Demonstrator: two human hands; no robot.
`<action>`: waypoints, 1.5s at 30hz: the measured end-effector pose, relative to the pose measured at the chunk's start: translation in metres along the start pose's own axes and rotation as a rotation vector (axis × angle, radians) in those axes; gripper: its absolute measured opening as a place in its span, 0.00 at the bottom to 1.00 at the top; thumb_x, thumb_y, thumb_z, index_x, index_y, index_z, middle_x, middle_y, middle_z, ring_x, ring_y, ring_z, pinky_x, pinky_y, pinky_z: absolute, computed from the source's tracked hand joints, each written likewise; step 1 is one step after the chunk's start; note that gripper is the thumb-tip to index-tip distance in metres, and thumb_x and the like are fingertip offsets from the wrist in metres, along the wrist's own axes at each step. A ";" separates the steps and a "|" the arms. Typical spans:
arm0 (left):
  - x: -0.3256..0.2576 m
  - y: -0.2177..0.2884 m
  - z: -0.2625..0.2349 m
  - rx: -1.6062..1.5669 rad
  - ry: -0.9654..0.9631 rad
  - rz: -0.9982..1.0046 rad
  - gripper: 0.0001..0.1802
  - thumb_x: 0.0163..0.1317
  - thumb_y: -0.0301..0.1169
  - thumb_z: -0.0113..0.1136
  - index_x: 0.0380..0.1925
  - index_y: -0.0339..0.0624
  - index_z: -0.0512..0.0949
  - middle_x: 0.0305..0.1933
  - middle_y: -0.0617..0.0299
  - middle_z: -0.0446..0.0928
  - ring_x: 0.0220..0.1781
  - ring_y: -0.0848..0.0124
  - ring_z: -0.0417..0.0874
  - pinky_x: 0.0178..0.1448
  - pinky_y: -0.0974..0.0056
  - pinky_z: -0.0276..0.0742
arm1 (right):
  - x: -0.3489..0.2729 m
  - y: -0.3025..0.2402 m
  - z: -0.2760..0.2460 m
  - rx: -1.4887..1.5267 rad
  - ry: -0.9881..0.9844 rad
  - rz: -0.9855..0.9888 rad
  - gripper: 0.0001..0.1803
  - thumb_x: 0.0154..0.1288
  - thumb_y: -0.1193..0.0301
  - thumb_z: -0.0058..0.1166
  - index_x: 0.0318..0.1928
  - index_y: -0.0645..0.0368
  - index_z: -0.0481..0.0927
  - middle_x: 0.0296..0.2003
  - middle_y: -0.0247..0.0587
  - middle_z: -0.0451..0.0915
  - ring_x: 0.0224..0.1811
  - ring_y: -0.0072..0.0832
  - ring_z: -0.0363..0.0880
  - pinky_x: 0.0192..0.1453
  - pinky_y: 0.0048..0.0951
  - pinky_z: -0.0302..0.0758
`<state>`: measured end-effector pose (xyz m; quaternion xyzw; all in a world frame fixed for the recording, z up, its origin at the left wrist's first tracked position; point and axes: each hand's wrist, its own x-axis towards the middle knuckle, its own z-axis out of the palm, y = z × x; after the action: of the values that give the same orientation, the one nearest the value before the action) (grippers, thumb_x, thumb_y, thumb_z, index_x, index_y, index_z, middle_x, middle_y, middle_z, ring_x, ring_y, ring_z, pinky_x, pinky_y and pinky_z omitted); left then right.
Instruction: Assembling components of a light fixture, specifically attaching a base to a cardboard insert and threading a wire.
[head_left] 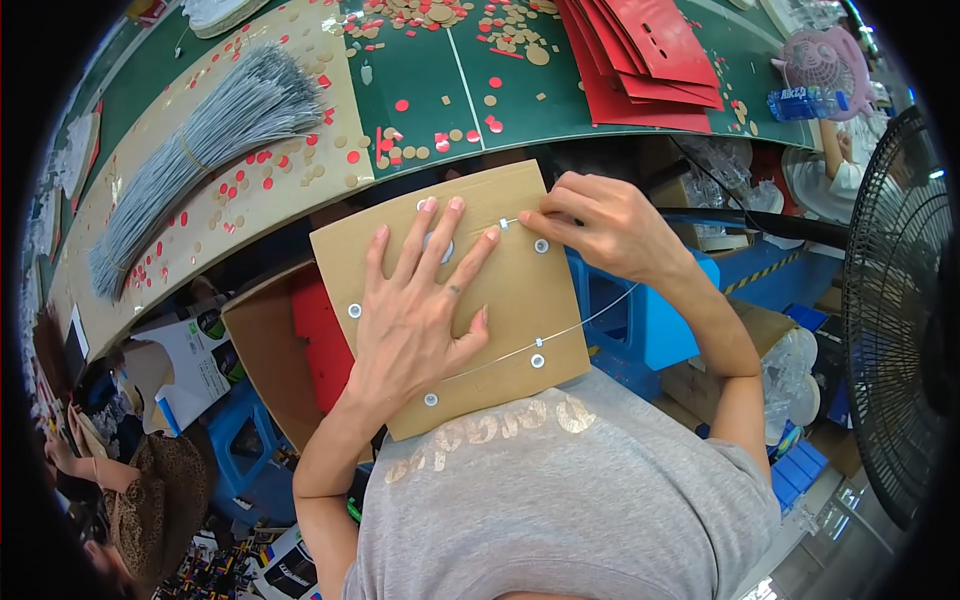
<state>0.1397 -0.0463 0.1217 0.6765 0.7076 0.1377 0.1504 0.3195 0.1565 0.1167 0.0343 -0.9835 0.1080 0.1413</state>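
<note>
A brown cardboard sheet with several metal eyelets rests on my lap against the table's edge. My left hand lies flat on it, fingers spread, pressing it down. My right hand pinches a thin silvery cord at an eyelet near the sheet's upper right corner. The cord loops off the right edge and comes back across the sheet to a lower eyelet.
A bundle of grey cords lies on a cardboard strip on the green table, among scattered red and brown punched discs. Red card sheets are stacked at the back. A black fan stands at right. Boxes and a blue stool sit below.
</note>
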 end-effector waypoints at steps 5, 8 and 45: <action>0.000 0.000 0.000 -0.012 -0.009 0.014 0.42 0.55 0.42 0.65 0.74 0.58 0.68 0.81 0.53 0.56 0.84 0.55 0.54 0.81 0.38 0.46 | 0.003 0.000 0.012 0.013 0.066 -0.112 0.22 0.47 0.77 0.62 0.46 0.68 0.84 0.37 0.40 0.77 0.38 0.34 0.81 0.36 0.31 0.84; 0.000 -0.003 0.002 -0.055 -0.005 0.013 0.45 0.54 0.40 0.66 0.75 0.51 0.64 0.82 0.54 0.56 0.84 0.54 0.53 0.82 0.40 0.45 | 0.005 0.002 0.003 0.019 0.036 -0.082 0.22 0.46 0.77 0.62 0.46 0.66 0.84 0.38 0.40 0.78 0.38 0.34 0.81 0.37 0.32 0.85; -0.007 -0.060 0.017 -0.679 0.699 -0.155 0.07 0.61 0.17 0.57 0.39 0.33 0.74 0.67 0.43 0.74 0.77 0.46 0.68 0.80 0.46 0.56 | 0.066 -0.049 0.053 0.428 0.252 0.188 0.16 0.58 0.83 0.62 0.45 0.54 0.90 0.33 0.36 0.82 0.33 0.33 0.81 0.37 0.33 0.80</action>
<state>0.0918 -0.0565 0.0823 0.4479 0.6791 0.5678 0.1260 0.2467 0.0951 0.0962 -0.0419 -0.9116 0.3297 0.2417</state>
